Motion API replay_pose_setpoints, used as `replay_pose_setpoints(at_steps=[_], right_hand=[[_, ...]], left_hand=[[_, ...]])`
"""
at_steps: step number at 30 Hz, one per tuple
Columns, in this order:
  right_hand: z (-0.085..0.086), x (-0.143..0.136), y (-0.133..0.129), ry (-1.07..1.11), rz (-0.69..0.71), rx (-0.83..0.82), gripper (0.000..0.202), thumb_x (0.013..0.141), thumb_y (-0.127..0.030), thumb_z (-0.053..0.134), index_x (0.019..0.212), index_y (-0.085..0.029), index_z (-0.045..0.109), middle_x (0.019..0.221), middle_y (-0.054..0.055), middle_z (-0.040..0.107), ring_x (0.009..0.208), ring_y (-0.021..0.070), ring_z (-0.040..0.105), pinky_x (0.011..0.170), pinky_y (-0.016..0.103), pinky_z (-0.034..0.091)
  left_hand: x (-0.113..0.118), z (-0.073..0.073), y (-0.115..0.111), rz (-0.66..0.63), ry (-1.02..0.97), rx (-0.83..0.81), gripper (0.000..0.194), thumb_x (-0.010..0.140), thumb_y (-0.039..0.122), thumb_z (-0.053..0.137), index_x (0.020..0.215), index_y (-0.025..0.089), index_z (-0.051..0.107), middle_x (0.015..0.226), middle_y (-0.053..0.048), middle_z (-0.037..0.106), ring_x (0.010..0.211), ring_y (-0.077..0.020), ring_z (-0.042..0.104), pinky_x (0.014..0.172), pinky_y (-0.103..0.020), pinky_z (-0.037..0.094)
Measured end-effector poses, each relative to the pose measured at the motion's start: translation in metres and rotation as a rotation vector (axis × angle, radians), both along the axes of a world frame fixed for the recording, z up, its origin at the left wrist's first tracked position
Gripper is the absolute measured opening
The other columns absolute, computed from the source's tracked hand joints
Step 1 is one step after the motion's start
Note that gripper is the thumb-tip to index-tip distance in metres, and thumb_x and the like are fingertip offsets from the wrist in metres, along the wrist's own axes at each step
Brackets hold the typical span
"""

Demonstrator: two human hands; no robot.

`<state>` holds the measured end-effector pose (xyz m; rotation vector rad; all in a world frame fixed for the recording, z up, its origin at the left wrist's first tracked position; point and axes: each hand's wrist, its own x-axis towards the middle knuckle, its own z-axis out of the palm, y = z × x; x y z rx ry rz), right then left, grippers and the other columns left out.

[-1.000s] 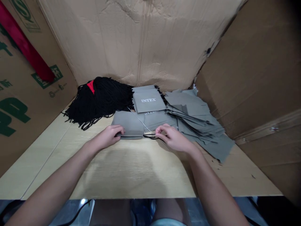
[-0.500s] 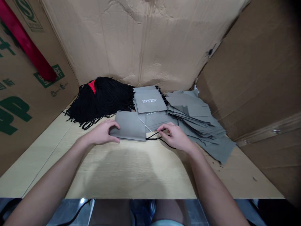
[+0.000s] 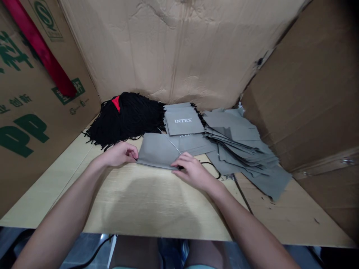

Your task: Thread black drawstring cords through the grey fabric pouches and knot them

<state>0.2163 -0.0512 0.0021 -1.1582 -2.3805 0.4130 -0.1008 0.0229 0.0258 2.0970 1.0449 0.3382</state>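
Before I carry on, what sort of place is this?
Probably a small packing or hand-assembly station: tall cardboard walls enclose a worktop holding a heap of black cords and stacked grey pouches printed INTEX.

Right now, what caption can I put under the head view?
Left hand and right hand hold a gray pouch by its near corners, beside black cords.

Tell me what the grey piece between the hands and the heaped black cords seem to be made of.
Grey piece: matte, thin fabric or perhaps soft vinyl; its face looks smooth and dull.
Black cords: likely soft textile string, matte; they droop limply.
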Motion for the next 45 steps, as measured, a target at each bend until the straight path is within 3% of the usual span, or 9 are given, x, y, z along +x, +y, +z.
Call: replay_pose_setpoints(at_steps=[5, 9, 14, 18, 25, 32, 36, 40, 45], right_hand=[[0.002, 0.009, 0.002, 0.015, -0.093, 0.015, 0.020, 0.094, -0.025, 0.051, 0.093, -0.020, 0.071, 0.093, 0.007, 0.068, 0.086, 0.0185, 0.060, 0.080, 0.032, 0.047], [0.008, 0.015, 0.002, 0.003, -0.154, 0.024, 0.018, 0.093, -0.023, 0.052, 0.091, -0.020, 0.070, 0.089, 0.005, 0.067, 0.084, 0.0183, 0.060, 0.077, 0.031, 0.047], [0.002, 0.013, 0.005, -0.010, -0.118, 0.054, 0.019, 0.088, -0.029, 0.061, 0.104, -0.019, 0.068, 0.097, 0.008, 0.067, 0.095, 0.0220, 0.058, 0.084, 0.035, 0.047], [-0.003, 0.012, 0.009, -0.011, -0.115, 0.076, 0.018, 0.094, -0.025, 0.051, 0.092, -0.020, 0.068, 0.092, 0.007, 0.066, 0.091, 0.0204, 0.057, 0.083, 0.034, 0.046], [0.001, 0.014, 0.010, -0.069, -0.186, 0.092, 0.015, 0.094, -0.021, 0.045, 0.090, -0.018, 0.060, 0.088, 0.008, 0.063, 0.086, 0.0206, 0.055, 0.077, 0.032, 0.043], [-0.002, 0.022, 0.013, -0.086, -0.245, 0.091, 0.016, 0.095, -0.022, 0.042, 0.088, -0.019, 0.056, 0.086, 0.007, 0.062, 0.083, 0.0200, 0.055, 0.075, 0.031, 0.042], [-0.006, 0.027, 0.016, -0.097, -0.264, 0.098, 0.016, 0.096, -0.023, 0.042, 0.087, -0.019, 0.055, 0.086, 0.007, 0.061, 0.083, 0.0200, 0.054, 0.076, 0.031, 0.042], [-0.007, 0.029, 0.017, -0.101, -0.268, 0.106, 0.016, 0.096, -0.024, 0.042, 0.088, -0.019, 0.054, 0.086, 0.007, 0.062, 0.083, 0.0204, 0.054, 0.076, 0.032, 0.042], [-0.005, 0.031, 0.017, -0.115, -0.265, 0.119, 0.017, 0.096, -0.023, 0.042, 0.087, -0.018, 0.055, 0.086, 0.007, 0.062, 0.082, 0.0209, 0.054, 0.076, 0.033, 0.042]], left_hand=[[0.001, -0.004, 0.003, 0.038, -0.109, -0.037, 0.014, 0.074, 0.029, 0.071, 0.083, 0.019, 0.072, 0.084, -0.003, 0.074, 0.073, -0.0147, 0.066, 0.065, -0.025, 0.050], [-0.003, -0.006, 0.007, 0.082, -0.137, -0.073, 0.017, 0.072, 0.032, 0.073, 0.082, 0.018, 0.073, 0.079, -0.004, 0.074, 0.072, -0.0157, 0.066, 0.067, -0.027, 0.050], [0.003, -0.008, 0.007, 0.045, -0.165, -0.056, 0.015, 0.076, 0.033, 0.070, 0.082, 0.019, 0.073, 0.081, -0.003, 0.072, 0.075, -0.0162, 0.064, 0.071, -0.029, 0.048], [0.012, -0.011, 0.004, 0.040, -0.309, 0.043, 0.012, 0.078, 0.031, 0.069, 0.081, 0.020, 0.071, 0.094, -0.006, 0.070, 0.089, -0.0191, 0.063, 0.082, -0.033, 0.048], [0.017, -0.013, 0.004, 0.234, -0.642, -0.266, 0.021, 0.078, 0.035, 0.070, 0.081, 0.018, 0.058, 0.090, -0.010, 0.072, 0.081, -0.0210, 0.069, 0.074, -0.036, 0.053], [-0.005, 0.003, 0.023, 0.715, -1.271, -0.166, 0.008, 0.084, 0.015, 0.058, 0.079, 0.017, 0.053, 0.085, -0.007, 0.068, 0.067, -0.0129, 0.064, 0.056, -0.022, 0.049], [-0.034, 0.014, 0.038, 1.205, -1.701, -0.007, 0.025, 0.087, 0.001, 0.036, 0.068, 0.016, 0.041, 0.074, -0.003, 0.056, 0.057, -0.0052, 0.052, 0.054, -0.015, 0.044], [-0.065, 0.015, 0.048, 1.511, -1.784, 0.228, 0.031, 0.089, 0.001, 0.014, 0.068, 0.017, 0.030, 0.075, 0.001, 0.041, 0.061, -0.0021, 0.046, 0.061, -0.010, 0.044], [-0.088, 0.007, 0.055, 1.661, -1.692, 0.436, 0.023, 0.088, 0.004, 0.019, 0.072, 0.020, 0.023, 0.078, 0.002, 0.033, 0.066, -0.0049, 0.043, 0.074, -0.014, 0.047]])
